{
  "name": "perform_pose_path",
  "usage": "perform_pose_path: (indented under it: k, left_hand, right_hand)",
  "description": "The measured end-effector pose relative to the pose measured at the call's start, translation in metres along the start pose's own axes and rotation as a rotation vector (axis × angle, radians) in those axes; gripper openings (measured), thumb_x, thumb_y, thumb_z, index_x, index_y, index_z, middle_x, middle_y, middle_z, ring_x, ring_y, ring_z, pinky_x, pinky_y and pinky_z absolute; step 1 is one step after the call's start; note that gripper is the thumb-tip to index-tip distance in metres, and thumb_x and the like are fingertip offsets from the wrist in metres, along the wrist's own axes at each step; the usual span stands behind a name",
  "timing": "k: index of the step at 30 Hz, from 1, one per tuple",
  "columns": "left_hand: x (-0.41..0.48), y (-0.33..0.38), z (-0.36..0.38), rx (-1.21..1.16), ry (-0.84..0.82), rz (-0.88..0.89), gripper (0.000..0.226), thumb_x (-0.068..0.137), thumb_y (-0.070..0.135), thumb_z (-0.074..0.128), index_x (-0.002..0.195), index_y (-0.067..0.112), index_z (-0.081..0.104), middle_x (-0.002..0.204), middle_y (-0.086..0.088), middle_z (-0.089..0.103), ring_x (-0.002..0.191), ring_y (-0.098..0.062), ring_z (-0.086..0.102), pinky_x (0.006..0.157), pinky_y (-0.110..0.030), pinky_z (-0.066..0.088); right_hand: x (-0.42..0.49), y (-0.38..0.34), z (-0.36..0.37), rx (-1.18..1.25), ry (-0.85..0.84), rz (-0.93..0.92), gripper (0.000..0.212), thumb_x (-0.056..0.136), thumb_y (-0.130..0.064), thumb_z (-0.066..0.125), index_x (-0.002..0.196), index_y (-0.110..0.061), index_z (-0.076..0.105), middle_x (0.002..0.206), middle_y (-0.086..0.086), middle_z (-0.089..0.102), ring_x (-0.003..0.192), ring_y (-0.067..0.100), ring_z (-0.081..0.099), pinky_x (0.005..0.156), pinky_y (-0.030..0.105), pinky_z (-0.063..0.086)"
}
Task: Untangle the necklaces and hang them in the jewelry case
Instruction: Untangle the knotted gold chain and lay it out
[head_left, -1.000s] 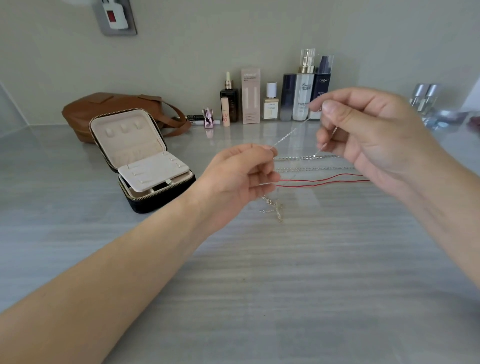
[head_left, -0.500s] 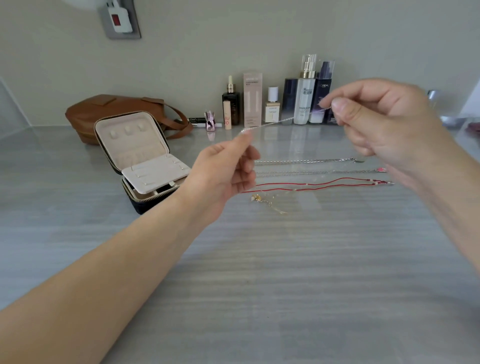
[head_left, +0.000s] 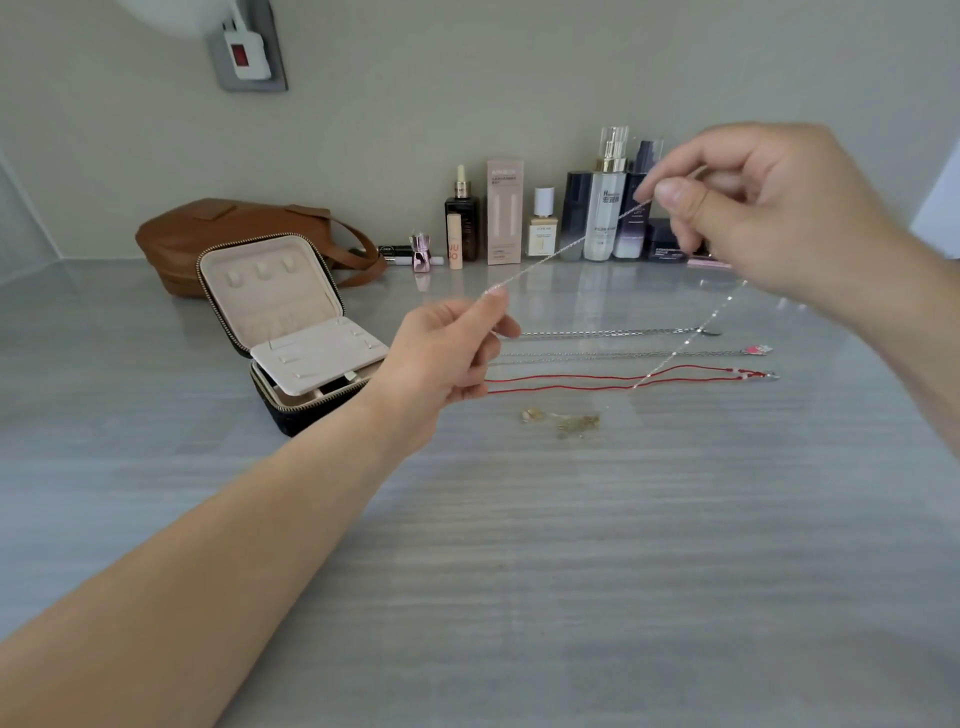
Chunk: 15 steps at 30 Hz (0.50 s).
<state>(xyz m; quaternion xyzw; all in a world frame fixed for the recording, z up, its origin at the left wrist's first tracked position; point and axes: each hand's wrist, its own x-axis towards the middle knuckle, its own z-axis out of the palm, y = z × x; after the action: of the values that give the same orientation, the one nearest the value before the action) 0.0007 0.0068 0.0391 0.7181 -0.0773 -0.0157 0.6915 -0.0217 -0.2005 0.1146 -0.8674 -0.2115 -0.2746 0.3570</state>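
in the head view we hold a thin silver chain (head_left: 566, 244) up in the air, to the right of the open jewelry case (head_left: 291, 332). the grip of our left hand (head_left: 447, 358) pinches one end of it. the grip of our right hand (head_left: 769, 208) pinches it higher up, further from the case. the chain is pulled straight between them. a loose tail hangs from the right hand down toward the red cord necklace (head_left: 613, 379). that one lies on the tabletop (head_left: 571, 571) right of the case, with two silver chains (head_left: 597, 332) just behind it and a small gold pile (head_left: 566, 421) just in front.

we think the loose tail could catch on the red cord and make a new knot if we swing toward the case too low. the chain looks thin, so a hard pull might snap it, or it might slip out of a pinch.

the bottles (head_left: 608, 208) stand in a row behind and right of the case, near our right hand, so a wide swing could tip one. a brown bag (head_left: 218, 234) sits just behind the case, by the wall. the lid of the case stands up, and the chain could snag on its edge. the wide tabletop in front of the case gives us room to move.
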Motion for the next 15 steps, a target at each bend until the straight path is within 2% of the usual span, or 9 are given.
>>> perform_pose_path:
  k: [3,8,11,15]
  left_hand:
    - [-0.001,-0.005,0.001,0.119,-0.031,0.019,0.033,0.091,0.038,0.052,0.072,0.015,0.065,0.052,0.004,0.042,0.038,-0.008,0.031,0.053,-0.026,0.038]
    - [0.0,-0.01,0.003,0.121,-0.107,0.028,0.029,0.093,0.032,0.051,0.074,0.014,0.066,0.049,0.008,0.042,0.04,-0.006,0.035,0.048,-0.02,0.041]
    - [-0.002,-0.01,0.006,0.161,-0.152,0.057,0.027,0.094,0.027,0.05,0.077,0.014,0.066,0.049,0.008,0.037,0.044,-0.006,0.035,0.051,-0.021,0.041]
    - [-0.007,-0.007,0.01,0.263,-0.187,0.128,0.009,0.088,0.02,0.061,0.083,0.017,0.067,0.06,0.002,0.045,0.044,-0.001,0.04,0.051,-0.017,0.041]
  right_hand:
    - [0.006,-0.012,-0.004,-0.074,0.025,-0.032,0.015,0.094,-0.013,0.049,0.093,-0.016,0.063,0.059,0.004,0.056,0.041,0.002,0.048,0.044,0.008,0.033]
    - [0.018,-0.031,-0.015,-0.096,0.074,-0.051,0.014,0.093,-0.019,0.049,0.093,-0.023,0.062,0.061,0.0,0.055,0.045,0.0,0.046,0.048,0.008,0.033]
    - [0.024,-0.043,-0.017,-0.119,0.049,-0.047,0.014,0.094,-0.021,0.048,0.095,-0.023,0.062,0.062,-0.001,0.053,0.043,-0.001,0.045,0.046,0.006,0.032]
    - [0.035,-0.059,-0.017,-0.188,0.011,-0.052,0.017,0.095,-0.027,0.045,0.099,-0.026,0.062,0.063,-0.008,0.05,0.043,-0.003,0.044,0.04,0.005,0.03]
